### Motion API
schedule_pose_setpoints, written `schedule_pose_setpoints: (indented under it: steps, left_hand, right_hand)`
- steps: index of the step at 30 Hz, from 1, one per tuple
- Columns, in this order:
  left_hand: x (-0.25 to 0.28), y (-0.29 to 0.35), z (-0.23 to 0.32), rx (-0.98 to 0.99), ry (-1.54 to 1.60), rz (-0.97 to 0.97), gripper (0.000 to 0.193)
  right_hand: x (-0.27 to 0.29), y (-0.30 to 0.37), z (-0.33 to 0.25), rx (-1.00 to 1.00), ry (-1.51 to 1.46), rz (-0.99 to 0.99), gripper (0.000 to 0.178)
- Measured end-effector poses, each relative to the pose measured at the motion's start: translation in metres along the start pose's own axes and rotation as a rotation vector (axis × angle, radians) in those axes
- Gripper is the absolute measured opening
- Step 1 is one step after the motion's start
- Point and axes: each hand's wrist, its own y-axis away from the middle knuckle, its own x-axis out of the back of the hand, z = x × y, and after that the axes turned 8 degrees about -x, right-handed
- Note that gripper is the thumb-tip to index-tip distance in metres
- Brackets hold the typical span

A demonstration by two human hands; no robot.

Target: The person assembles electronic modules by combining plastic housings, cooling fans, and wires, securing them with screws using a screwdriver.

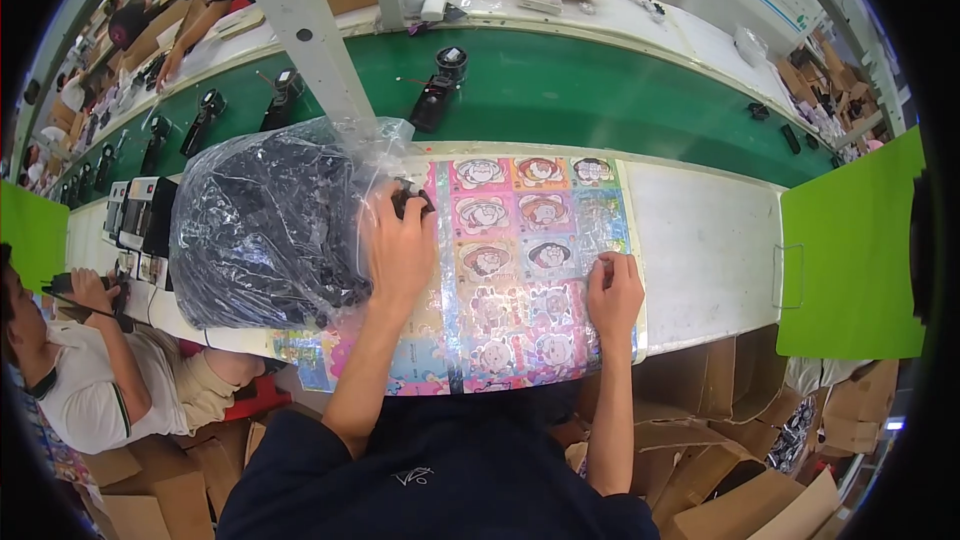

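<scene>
A large clear plastic bag (270, 230) filled with black parts lies at the left of the work surface. Beside its right-hand edge, my left hand (403, 245) is closed on a small black part (410, 202); the fingers hide most of its shape. Beneath both hands is a colourful mat (500, 330) printed with cartoon figures and covered in shiny clear film. My right hand (617, 302) rests at the mat's right side with its fingers curled together. Whatever those fingers hold, if anything, is hidden.
Beyond the mat runs a green conveyor belt (600, 105) carrying several black handheld devices (433, 100). A white post (310, 30) rises in front of it. Green panel (850, 250) stands at right; cardboard boxes (690, 380) sit below. At left, a co-worker (110, 370) handles a black device.
</scene>
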Motion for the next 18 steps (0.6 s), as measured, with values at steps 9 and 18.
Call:
schedule_pose_setpoints:
  steps: [9, 18]
  left_hand:
    - [-0.058, -0.010, 0.086, -0.191, 0.758, -0.127, 0.019]
    - [-0.099, -0.021, 0.117, -0.465, 0.841, -0.267, 0.020]
  right_hand:
    - [-0.002, -0.003, -0.003, 0.056, 0.024, -0.014, 0.010]
    - [0.003, 0.002, -0.010, 0.193, 0.130, -0.068, 0.033]
